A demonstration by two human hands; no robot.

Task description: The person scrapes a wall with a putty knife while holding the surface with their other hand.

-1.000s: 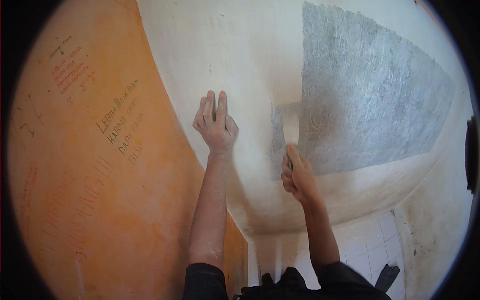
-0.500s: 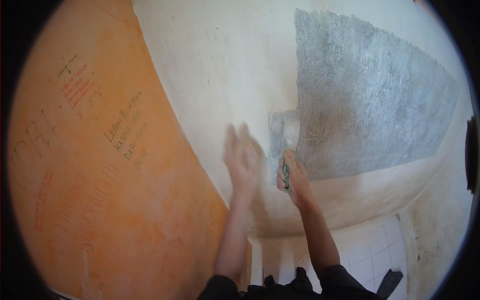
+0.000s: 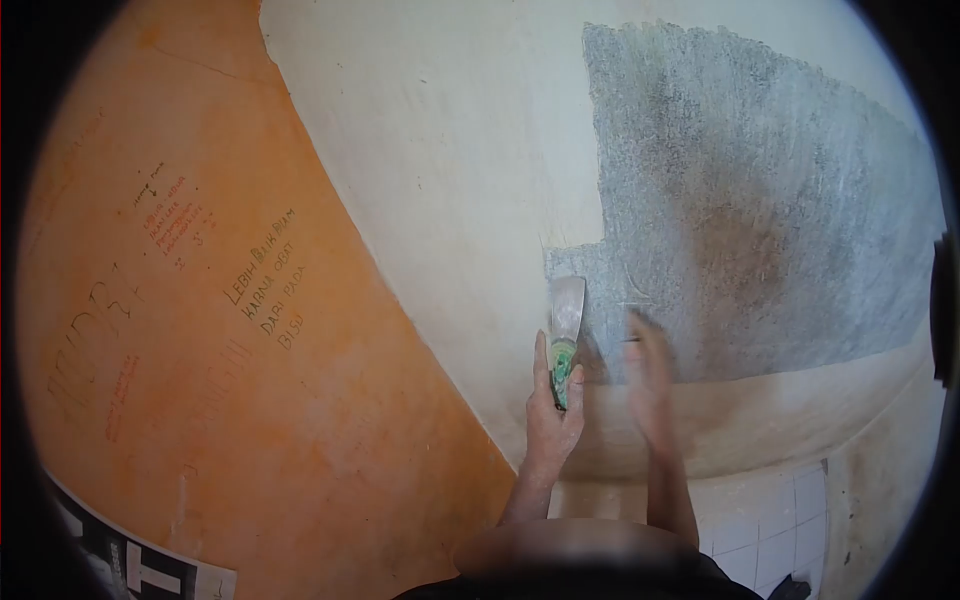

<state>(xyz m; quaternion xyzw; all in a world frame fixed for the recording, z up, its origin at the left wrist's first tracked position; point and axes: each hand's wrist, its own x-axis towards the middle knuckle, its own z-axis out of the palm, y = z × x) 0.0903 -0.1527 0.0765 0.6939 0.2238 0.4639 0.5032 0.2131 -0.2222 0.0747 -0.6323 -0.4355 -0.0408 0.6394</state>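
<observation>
My left hand (image 3: pixel 552 420) is closed round the green handle of a putty knife (image 3: pixel 568 308), its index finger stretched up along the side. The metal blade points upward, over the lower left corner of the grey patch (image 3: pixel 690 150) on the white wall (image 3: pixel 450 170). To the right of the knife, my right hand (image 3: pixel 650 385) is raised before the lower part of the patch. It is blurred by motion, its fingers look apart, and nothing shows in them.
An orange wall (image 3: pixel 330 430) with handwriting meets the white wall on the left. White floor tiles (image 3: pixel 770 530) show at the lower right. A black and white printed item (image 3: pixel 140 560) lies at the lower left edge.
The putty knife has passed from my right hand to my left. My right hand has moved off to the right, and the view has shifted slightly.
</observation>
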